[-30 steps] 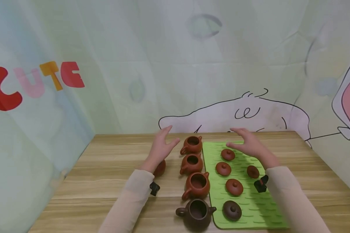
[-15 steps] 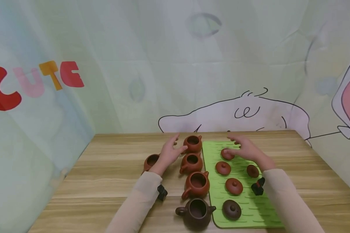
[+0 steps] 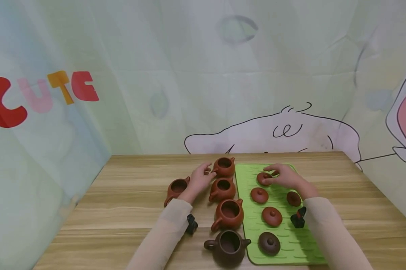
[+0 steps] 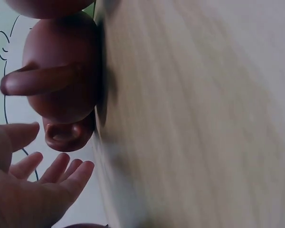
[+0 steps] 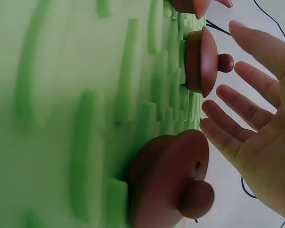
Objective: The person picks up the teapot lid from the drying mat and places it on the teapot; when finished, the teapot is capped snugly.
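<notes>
My left hand [image 3: 201, 179] reaches to the handle side of the farthest reddish-brown clay teapot [image 3: 224, 167]. In the left wrist view its fingers are spread beside that teapot's handle [image 4: 66, 137], apart from it. My right hand [image 3: 285, 176] is over the farthest reddish lid [image 3: 263, 179] on the green mat [image 3: 304, 245]. The right wrist view has its thumb and loosely bent fingers around the lid's knob [image 5: 225, 62], with a gap left between. Below the far teapot, others stand in a column: two reddish teapots [image 3: 222, 189] and a dark brown teapot [image 3: 228, 248], all lidless.
Another reddish teapot [image 3: 177, 189] stands left of the column, by my left wrist. More lids lie on the mat: a middle lid [image 3: 259, 195], a larger lid [image 3: 271, 216], a dark lid [image 3: 269, 243] and a right-hand lid [image 3: 293, 198]. A printed curtain [image 3: 203, 93] hangs behind the table.
Both hands have come down from above the table. The left has moved right toward the far teapot's handle, uncovering the left teapot. The right has lowered to the farthest lid.
</notes>
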Available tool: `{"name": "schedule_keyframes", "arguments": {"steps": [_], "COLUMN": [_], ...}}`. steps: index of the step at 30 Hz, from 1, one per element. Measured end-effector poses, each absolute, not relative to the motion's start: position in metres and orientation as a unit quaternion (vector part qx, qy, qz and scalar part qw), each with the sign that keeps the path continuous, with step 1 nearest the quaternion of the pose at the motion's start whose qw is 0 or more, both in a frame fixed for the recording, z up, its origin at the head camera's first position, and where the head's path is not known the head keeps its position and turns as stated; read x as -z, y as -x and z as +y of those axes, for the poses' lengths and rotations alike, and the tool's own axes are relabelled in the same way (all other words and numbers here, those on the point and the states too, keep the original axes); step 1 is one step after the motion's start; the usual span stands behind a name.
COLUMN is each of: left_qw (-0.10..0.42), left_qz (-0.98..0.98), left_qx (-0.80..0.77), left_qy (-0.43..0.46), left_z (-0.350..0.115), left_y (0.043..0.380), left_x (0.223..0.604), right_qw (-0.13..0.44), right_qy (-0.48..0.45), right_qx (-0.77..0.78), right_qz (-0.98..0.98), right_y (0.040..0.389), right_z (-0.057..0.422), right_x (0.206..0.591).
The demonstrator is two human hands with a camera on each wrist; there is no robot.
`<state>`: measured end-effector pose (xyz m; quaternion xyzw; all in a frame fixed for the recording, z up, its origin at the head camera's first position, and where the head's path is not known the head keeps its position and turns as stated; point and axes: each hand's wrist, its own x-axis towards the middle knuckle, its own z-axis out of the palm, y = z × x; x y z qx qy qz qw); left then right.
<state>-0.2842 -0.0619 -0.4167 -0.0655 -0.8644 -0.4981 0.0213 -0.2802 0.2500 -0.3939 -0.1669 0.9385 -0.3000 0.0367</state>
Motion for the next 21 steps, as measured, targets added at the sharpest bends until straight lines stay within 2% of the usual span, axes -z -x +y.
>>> {"name": "schedule_keyframes", "arguments": {"steps": [6, 21], "left_qw": [0.043, 0.079], "left_qz": [-0.866, -0.869], "left_qx": [0.494, 0.487], "left_qy": [0.058, 0.046], "left_z": [-0.0571, -0.0528], "left_y": [0.2858, 0.2876], "left_x": [0.4192, 0.4234], "right_qw": [0.055, 0.034], "right_qy": [0.148, 0.135], "right_qx": [0.324, 0.323], "right_qz": [0.933, 0.936], "right_y": [0.2818, 0.285], "right_z": [0.2487, 0.2483], "right_x": [0.3966, 0.402]}}
